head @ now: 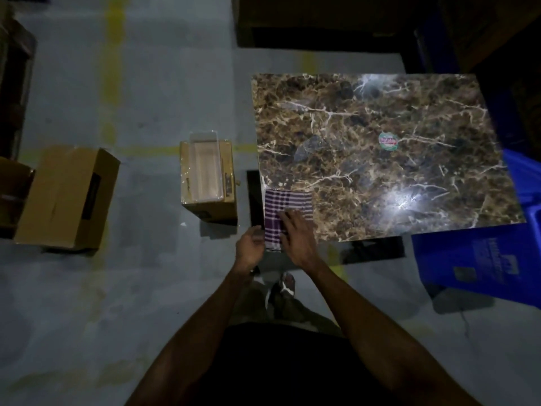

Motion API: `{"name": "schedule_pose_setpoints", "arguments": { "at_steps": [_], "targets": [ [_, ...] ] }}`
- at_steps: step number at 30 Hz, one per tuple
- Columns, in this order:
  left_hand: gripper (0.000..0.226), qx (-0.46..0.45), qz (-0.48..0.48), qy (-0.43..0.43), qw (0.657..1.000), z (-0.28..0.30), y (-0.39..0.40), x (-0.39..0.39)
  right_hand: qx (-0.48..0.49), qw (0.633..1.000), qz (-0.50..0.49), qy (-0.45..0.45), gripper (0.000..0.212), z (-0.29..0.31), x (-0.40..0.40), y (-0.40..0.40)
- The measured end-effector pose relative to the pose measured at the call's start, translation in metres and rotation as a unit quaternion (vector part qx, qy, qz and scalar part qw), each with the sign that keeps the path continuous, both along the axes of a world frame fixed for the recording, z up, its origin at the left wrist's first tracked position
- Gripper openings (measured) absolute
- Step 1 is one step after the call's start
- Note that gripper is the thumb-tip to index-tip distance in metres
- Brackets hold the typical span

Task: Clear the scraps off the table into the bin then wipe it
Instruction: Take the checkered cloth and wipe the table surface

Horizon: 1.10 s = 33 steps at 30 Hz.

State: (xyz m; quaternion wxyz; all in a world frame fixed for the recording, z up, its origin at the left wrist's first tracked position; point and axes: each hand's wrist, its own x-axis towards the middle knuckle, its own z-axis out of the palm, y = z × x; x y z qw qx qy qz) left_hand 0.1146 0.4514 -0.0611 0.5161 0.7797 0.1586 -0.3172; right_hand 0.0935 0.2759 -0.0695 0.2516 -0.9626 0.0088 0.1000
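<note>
While both hands work at the near left corner of the bench (380, 127), a checked cloth (285, 205) lies there.
The right hand (295, 235) rests on the cloth with its fingers spread flat, pressing it to the marble-patterned top; the left hand (250, 247) grips the part of the cloth hanging over the bench edge, fingers curled round it. A round sticker (388, 141) sits near the middle of the bench. On the floor to the left stands an open cardboard box (207, 174), with a larger carton (67, 194) farther left. A blue crate (483, 259) stands at the right.
</note>
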Motion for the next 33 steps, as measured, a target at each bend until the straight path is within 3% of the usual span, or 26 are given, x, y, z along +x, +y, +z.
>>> {"name": "schedule_pose_setpoints", "arguments": {
  "at_steps": [2,6,11,16,20,22,27,33],
  "targets": [
    [0.05,-0.031,-0.031,-0.052,0.998,0.0,-0.004,-0.001,0.009,0.998,0.034,0.045,0.065,-0.005,0.004,0.008],
    [0.064,0.019,-0.112,-0.167,0.979,-0.01,-0.008,-0.002,0.01,0.997,0.062,0.047,0.062,-0.011,-0.004,0.002],
    [0.079,0.104,-0.224,-0.17,0.954,-0.014,-0.01,0.006,0.021,0.999,0.025,0.014,0.063,-0.021,-0.005,-0.041],
    [0.108,0.285,-0.334,-0.147,0.886,-0.015,-0.021,0.014,0.009,0.999,0.025,0.018,0.061,-0.023,0.016,-0.025],
    [0.122,0.321,-0.392,-0.173,0.845,-0.006,-0.021,0.037,0.007,0.993,0.116,0.017,0.061,-0.02,-0.019,-0.046],
    [0.127,0.325,-0.413,-0.159,0.836,0.0,-0.022,0.045,0.008,0.995,0.097,0.017,0.062,-0.023,-0.016,-0.064],
    [0.131,0.366,-0.427,-0.139,0.815,0.002,-0.035,0.048,-0.02,0.999,0.014,0.023,0.059,-0.028,0.013,-0.041],
    [0.097,0.408,-0.428,-0.136,0.795,0.003,-0.046,0.049,0.006,0.991,0.127,0.049,0.064,-0.013,-0.029,-0.056]
  ]
}}
